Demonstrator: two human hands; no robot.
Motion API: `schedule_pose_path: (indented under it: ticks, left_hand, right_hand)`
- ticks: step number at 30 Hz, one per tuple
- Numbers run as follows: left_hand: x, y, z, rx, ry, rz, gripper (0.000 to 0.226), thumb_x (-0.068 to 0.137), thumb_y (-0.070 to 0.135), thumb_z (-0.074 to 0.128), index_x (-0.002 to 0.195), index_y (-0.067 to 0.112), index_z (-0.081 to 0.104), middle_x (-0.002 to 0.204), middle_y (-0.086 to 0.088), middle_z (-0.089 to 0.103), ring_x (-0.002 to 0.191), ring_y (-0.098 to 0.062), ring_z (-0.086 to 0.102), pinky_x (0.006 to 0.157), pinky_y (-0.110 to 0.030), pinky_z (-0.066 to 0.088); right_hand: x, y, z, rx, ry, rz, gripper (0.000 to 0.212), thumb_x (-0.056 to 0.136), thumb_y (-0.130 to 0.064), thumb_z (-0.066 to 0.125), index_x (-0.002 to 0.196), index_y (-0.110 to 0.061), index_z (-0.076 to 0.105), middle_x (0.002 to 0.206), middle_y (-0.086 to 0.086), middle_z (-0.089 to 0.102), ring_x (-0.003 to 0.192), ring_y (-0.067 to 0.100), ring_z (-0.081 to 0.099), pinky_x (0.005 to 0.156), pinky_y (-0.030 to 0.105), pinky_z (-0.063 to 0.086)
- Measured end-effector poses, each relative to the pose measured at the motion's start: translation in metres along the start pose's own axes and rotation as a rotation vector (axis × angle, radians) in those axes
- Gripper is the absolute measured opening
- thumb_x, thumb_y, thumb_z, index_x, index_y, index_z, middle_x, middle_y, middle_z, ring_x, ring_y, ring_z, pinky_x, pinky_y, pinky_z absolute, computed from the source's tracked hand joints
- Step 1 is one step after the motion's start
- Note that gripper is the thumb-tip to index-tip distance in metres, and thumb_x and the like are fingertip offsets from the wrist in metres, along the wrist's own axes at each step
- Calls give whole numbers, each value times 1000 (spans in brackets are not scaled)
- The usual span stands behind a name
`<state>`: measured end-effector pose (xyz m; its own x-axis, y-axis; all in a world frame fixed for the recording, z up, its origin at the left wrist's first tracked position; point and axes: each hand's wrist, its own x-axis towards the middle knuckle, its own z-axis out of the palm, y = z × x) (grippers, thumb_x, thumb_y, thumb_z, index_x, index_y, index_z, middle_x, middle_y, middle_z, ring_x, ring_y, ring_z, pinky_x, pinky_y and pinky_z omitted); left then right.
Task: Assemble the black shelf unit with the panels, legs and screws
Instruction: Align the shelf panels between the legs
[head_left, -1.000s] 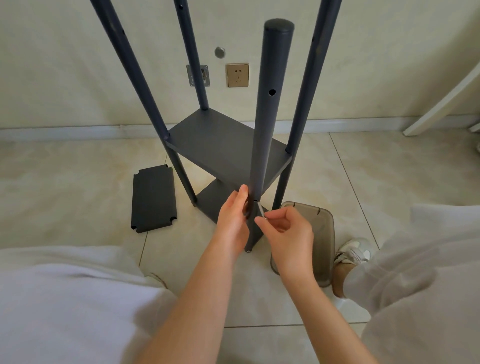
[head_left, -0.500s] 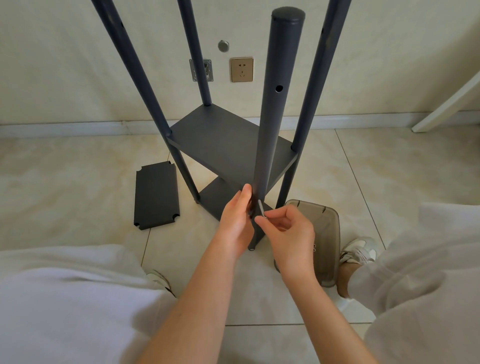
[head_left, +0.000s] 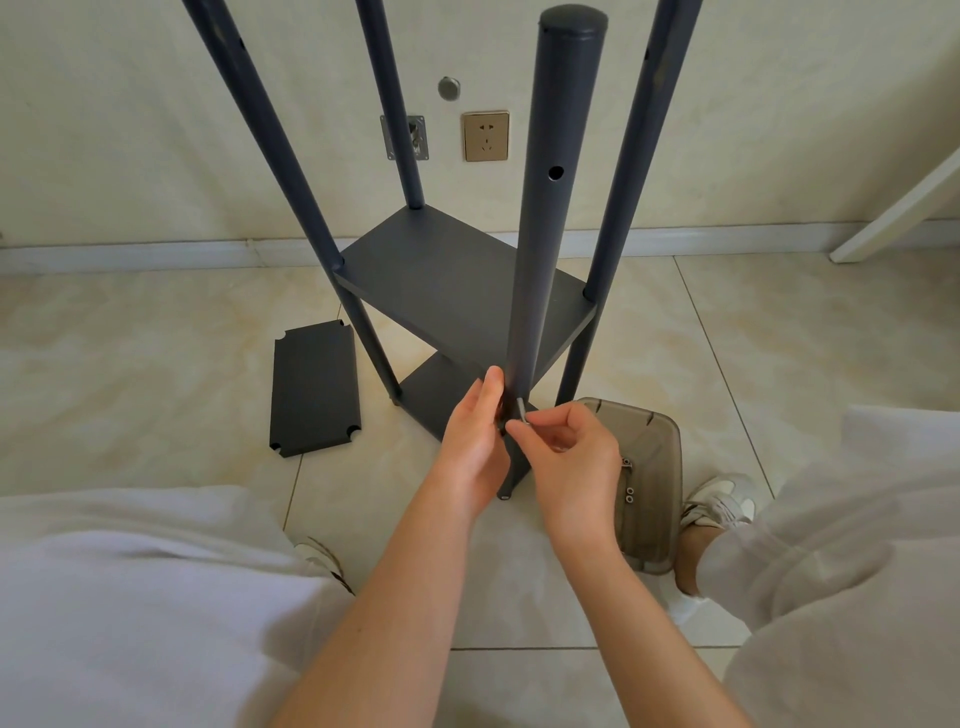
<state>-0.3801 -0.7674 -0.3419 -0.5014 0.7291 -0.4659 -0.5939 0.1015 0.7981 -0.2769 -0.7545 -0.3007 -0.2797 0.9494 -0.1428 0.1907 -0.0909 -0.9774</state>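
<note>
— Black shelf unit (head_left: 457, 280), status?
— Upright on the tiles, two panels fitted. Reference point is its near leg (head_left: 553, 218). The left hand (head_left: 470, 447) lies against the lower part of that leg from the left, fingers straight, pressing it.
— And the right hand (head_left: 566, 457)?
— Just right of the leg, thumb and forefinger pinching a small grey screw (head_left: 521, 414) set against the leg.
— Other parts?
— One loose panel (head_left: 314, 387) lies flat, left of the leg. A smoky plastic tray (head_left: 652, 447) sits right of it, with small fittings inside.

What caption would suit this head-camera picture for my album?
A person's right hand pinches a small silver screw at the near black tubular leg; the left hand rests against it.
</note>
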Motion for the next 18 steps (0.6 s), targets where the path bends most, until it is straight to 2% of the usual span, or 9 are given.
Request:
schedule_pose_path:
  ticks: [4,8,10,14,18]
  left_hand:
    - [0,-1,0,2,-13,1,42,102,50,44,130,23,59,127,-1,62,129,-19,52,119,-46,33]
    - [0,-1,1,-31,-15,16,43,104,46,44,131,17,60,105,3,65,115,-16,57,117,-43,35]
    - [-1,-1,2,-34,-15,19,42,104,45,44,130,16,61,100,4,65,110,-15,57,116,-41,37]
    - [-2,-1,2,-9,-4,18,42,104,45,43,129,17,60,106,1,65,114,-17,58,116,-41,37]
    - [-2,-2,0,3,-10,6,49,102,50,45,137,18,56,123,-6,63,130,-24,53,118,-46,33]
  right_hand:
    - [1,1,2,-12,-2,-2,15,80,-13,80,78,-17,65,74,-8,68,68,-1,60,62,9,46]
    - [4,-1,2,6,3,8,12,81,-12,79,81,-15,67,75,-8,68,70,-3,61,63,7,46]
    - [5,-2,2,7,-2,8,11,81,-13,79,81,-14,67,76,-8,69,71,-3,62,63,7,46]
    - [5,-2,5,5,10,19,11,82,-14,78,82,-17,68,77,-9,69,72,-4,63,63,6,46]
    - [8,-5,7,4,9,16,9,83,-13,77,84,-13,68,77,-9,68,69,-10,61,60,4,44]
